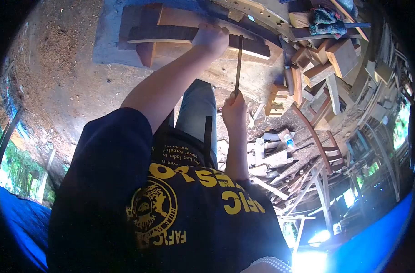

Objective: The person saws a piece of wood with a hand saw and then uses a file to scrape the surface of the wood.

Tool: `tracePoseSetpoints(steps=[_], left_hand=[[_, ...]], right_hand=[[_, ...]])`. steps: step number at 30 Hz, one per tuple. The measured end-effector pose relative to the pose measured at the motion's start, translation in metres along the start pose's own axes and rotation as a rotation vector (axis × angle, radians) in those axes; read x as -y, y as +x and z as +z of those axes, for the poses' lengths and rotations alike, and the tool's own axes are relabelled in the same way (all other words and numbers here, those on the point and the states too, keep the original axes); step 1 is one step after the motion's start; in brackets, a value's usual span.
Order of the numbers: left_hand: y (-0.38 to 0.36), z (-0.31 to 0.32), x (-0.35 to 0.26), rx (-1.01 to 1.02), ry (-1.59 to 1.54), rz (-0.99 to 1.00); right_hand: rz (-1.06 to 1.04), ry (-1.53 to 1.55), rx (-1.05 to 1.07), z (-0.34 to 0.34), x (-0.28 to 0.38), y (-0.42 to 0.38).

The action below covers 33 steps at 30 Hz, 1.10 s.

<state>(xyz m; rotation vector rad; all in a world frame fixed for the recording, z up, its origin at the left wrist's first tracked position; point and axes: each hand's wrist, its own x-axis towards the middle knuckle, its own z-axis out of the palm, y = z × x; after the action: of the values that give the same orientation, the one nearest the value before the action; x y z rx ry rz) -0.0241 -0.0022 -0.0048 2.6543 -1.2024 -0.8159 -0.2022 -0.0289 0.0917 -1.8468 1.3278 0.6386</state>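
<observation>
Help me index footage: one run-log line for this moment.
left hand on curved wood piece; right hand holding thin rod across it; wood blocks at right

The left hand [211,41] grips a curved board [168,34], the right hand [235,107] a rod [239,66].

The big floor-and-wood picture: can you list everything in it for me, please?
Curved piece: one, dark with pale edge, under left hand
Thin bar: one, dark, in right hand
Blue sheet: one, blue, top left
Wood blocks: many, orange-brown, upper right
Patterned cloth: one, dark multicoloured, top right
Slatted frame: one, reddish-brown, right
Bottle: one, clear and blue, among scraps
Wood scraps: many, mostly pale, lower right
Shirt: one, dark with yellow print, bottom
Left hand: one, bare, top centre
Right hand: one, bare, centre
</observation>
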Motion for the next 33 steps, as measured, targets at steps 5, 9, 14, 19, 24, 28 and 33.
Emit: tracePoseSetpoints(steps=[5, 9, 14, 19, 24, 28, 33], left_hand=[[-0.003, 0.002, -0.001, -0.024, 0.069, 0.035], [-0.003, -0.001, -0.001, -0.003, 0.062, 0.025], [0.000, -0.002, -0.001, 0.039, 0.023, 0.031], [-0.003, 0.004, 0.000, -0.076, -0.019, 0.023], [-0.002, 0.008, 0.001, -0.079, 0.007, 0.022], [-0.004, 0.007, 0.000, -0.041, 0.044, 0.036], [-0.003, 0.009, 0.001, -0.084, 0.018, 0.026]], right_hand=[[-0.101, -0.046, -0.091, 0.007, 0.026, 0.040], [-0.053, -0.032, -0.115, 0.017, 0.028, 0.022], [-0.023, 0.031, -0.084, 0.028, 0.009, 0.020], [0.053, 0.012, -0.023, -0.002, 0.027, 0.006], [0.023, -0.109, -0.038, 0.002, -0.005, -0.006], [-0.043, -0.012, -0.047, -0.001, 0.032, 0.029], [0.021, -0.034, 0.022, 0.001, 0.028, 0.001]])
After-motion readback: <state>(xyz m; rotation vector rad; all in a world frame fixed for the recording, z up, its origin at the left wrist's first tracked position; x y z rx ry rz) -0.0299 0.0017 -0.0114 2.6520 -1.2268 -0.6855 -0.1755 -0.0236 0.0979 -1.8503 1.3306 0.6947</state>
